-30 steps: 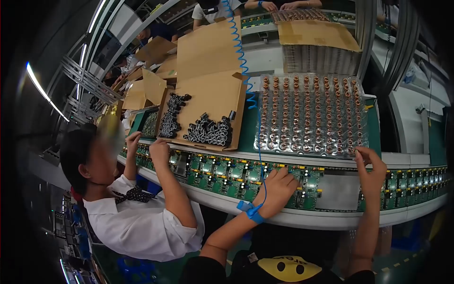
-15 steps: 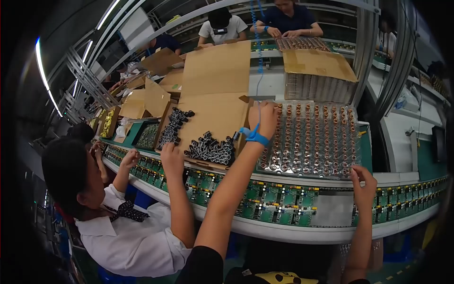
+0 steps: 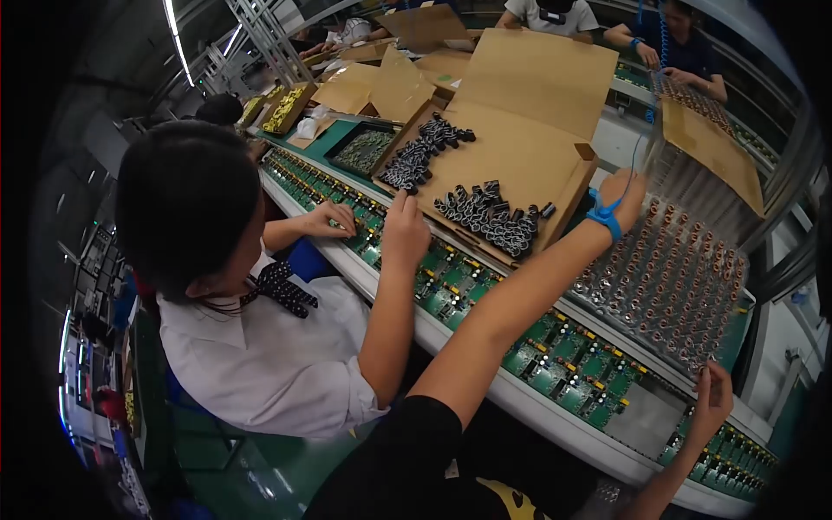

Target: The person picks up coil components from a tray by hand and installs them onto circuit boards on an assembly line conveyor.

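A clear plastic tray (image 3: 598,282) filled with rows of copper-wound coils (image 3: 685,277) lies on the bench beyond the conveyor. My left hand (image 3: 624,191), with a blue wrist strap (image 3: 605,217) on its wrist, is closed at the tray's far left corner; its fingertips are partly hidden. At the near right corner, my right hand (image 3: 714,397) pinches the tray's edge between thumb and fingers. Below the tray, green circuit boards (image 3: 546,368) line the conveyor, with a bare grey plate (image 3: 646,422) among them.
To the left stands an open cardboard box (image 3: 520,130) with black capacitor-like parts (image 3: 490,217). A co-worker in a white shirt (image 3: 260,364) sits close at my left, hands over the line. Stacked trays under cardboard (image 3: 711,156) stand behind my tray. Other people work across the bench.
The view has swung left and tilted, so the bench now runs diagonally. Both my hands stay at the tray's corners. The co-worker's left-side hand has lowered to the boards.
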